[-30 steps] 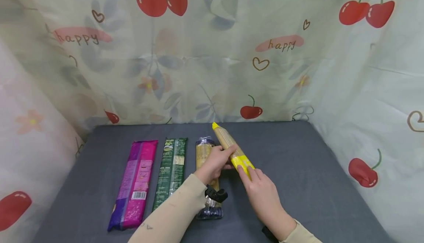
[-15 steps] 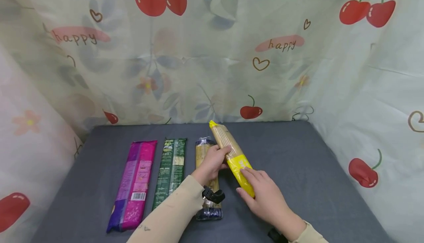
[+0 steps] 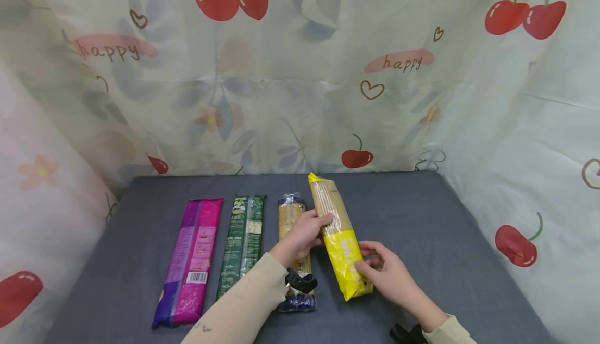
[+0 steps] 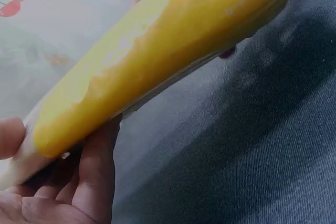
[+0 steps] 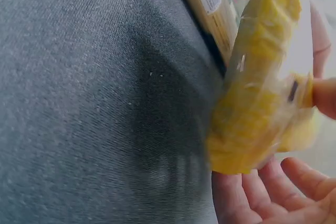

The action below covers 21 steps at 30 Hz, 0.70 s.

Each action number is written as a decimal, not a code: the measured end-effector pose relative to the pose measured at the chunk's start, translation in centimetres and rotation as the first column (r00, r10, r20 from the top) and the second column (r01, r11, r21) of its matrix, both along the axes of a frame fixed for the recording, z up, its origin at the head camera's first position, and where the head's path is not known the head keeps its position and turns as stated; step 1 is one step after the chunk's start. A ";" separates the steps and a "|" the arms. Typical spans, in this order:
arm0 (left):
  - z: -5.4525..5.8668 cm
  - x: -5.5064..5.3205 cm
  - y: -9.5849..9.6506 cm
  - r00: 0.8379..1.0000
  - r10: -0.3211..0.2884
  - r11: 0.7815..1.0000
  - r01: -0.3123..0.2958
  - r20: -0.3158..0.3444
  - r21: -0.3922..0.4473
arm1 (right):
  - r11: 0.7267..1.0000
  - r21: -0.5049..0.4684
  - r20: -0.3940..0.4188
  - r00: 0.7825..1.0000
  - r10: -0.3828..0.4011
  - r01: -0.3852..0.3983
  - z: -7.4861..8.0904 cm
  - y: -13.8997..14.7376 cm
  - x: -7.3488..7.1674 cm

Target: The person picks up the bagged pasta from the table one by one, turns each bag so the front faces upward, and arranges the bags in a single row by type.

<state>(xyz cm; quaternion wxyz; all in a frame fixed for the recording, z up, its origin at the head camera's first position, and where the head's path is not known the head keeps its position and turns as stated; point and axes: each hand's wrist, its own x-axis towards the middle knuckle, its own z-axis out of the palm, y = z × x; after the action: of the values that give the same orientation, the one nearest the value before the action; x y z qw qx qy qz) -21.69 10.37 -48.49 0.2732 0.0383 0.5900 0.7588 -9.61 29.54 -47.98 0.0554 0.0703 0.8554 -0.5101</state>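
Note:
A yellow and clear packet of spaghetti [image 3: 346, 258] is held aslant above the table, its printed face up and its lower end toward me. My left hand [image 3: 302, 233] grips it around the middle, thumb on top; the left wrist view shows that hand's fingers [image 4: 97, 174] curled beneath. At the lower right edge my right hand [image 3: 391, 277] holds the packet with the thumb on its face. In the right wrist view, the right fingers [image 5: 231, 198] reach under the crinkled end. Another spaghetti packet [image 3: 286, 221], with dark blue ends, lies partly hidden below my left wrist.
On the dark grey tabletop [image 3: 445, 240], a green packet [image 3: 244, 234] lies left of the blue-ended one. Farther left is a pink and purple packet [image 3: 192, 260]. A cherry-print curtain [image 3: 300, 114] stands behind the table and along both sides.
The yellow spaghetti packet has turned so that its lettered face shows, and its near end has swung toward me. My right hand has shifted right and nearer, from its face to its lower edge.

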 end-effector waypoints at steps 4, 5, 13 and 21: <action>0.1 0.2 0.2 1.000 -0.014 1.000 0.013 0.016 0.026 | 0.988 -0.153 0.109 0.994 0.020 -0.003 -0.4 0.5 -0.1; 0.1 0.3 0.3 1.000 -0.014 0.999 0.013 0.016 0.032 | 0.981 -0.193 0.129 0.991 0.043 -0.017 -0.5 0.7 0.0; -0.2 0.7 0.8 1.000 -0.015 0.999 0.016 -0.016 0.028 | 0.899 -0.428 0.196 0.961 0.193 -0.093 -0.8 1.2 0.1; -1.4 1.4 1.2 0.955 -0.022 0.976 -0.043 -0.295 -0.212 | 0.991 -0.118 0.010 0.998 -0.054 0.055 -1.2 0.0 0.1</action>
<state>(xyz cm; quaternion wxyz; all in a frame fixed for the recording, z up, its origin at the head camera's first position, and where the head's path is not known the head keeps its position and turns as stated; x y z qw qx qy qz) -20.28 11.56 -49.92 0.1805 0.1186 0.7033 0.6773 -9.54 29.51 -49.17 0.0483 0.0920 0.8213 -0.5610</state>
